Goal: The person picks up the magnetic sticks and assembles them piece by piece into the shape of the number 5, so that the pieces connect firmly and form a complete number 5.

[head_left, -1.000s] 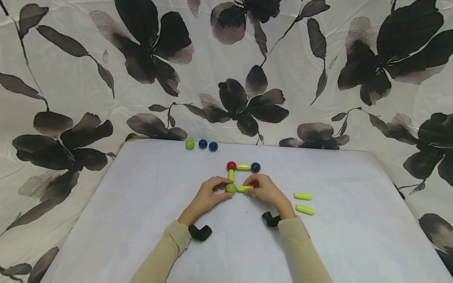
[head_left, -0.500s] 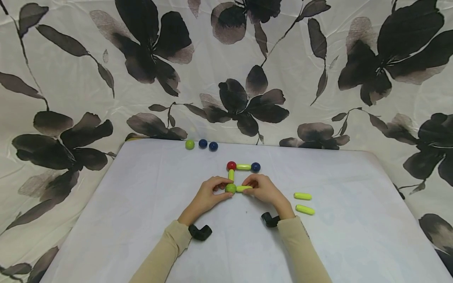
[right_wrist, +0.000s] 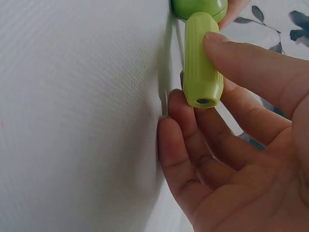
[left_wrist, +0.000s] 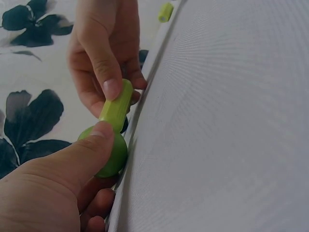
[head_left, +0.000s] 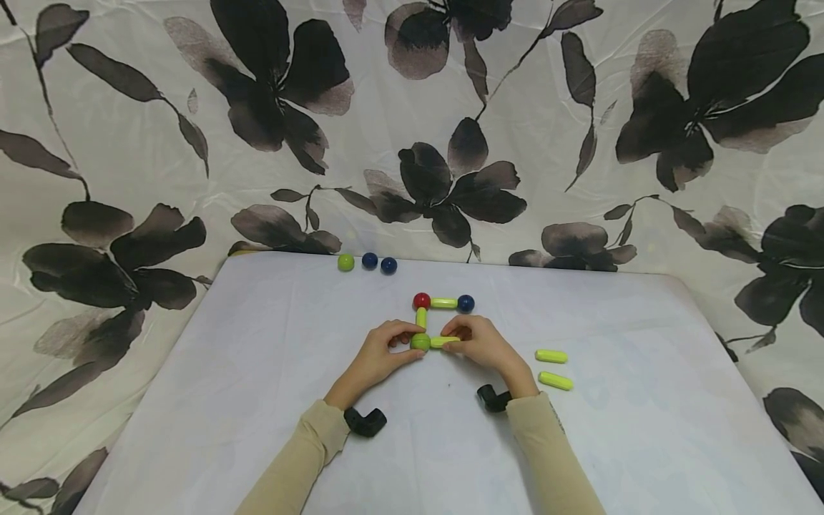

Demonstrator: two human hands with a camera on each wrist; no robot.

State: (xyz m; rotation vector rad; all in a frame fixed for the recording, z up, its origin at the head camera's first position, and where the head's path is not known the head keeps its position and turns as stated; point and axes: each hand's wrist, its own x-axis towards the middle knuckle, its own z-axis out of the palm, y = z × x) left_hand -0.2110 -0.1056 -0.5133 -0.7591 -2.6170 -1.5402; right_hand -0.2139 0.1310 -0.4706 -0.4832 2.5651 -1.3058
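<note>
Below mid-frame, the left hand (head_left: 380, 350) pinches a green ball (head_left: 420, 342); the right hand (head_left: 481, 343) pinches a lime rod (head_left: 443, 342) touching it; a sideways tug could part them or skew the red ball (head_left: 421, 301) above; the green ball looks smooth, glossy; the rod is ribbed, tapering at its free end.

A pale fabric (head_left: 380, 121) printed with dark flowers (head_left: 425, 175) fills the upper frame. A white tabletop (head_left: 644, 429) spreads across the lower middle.
</note>
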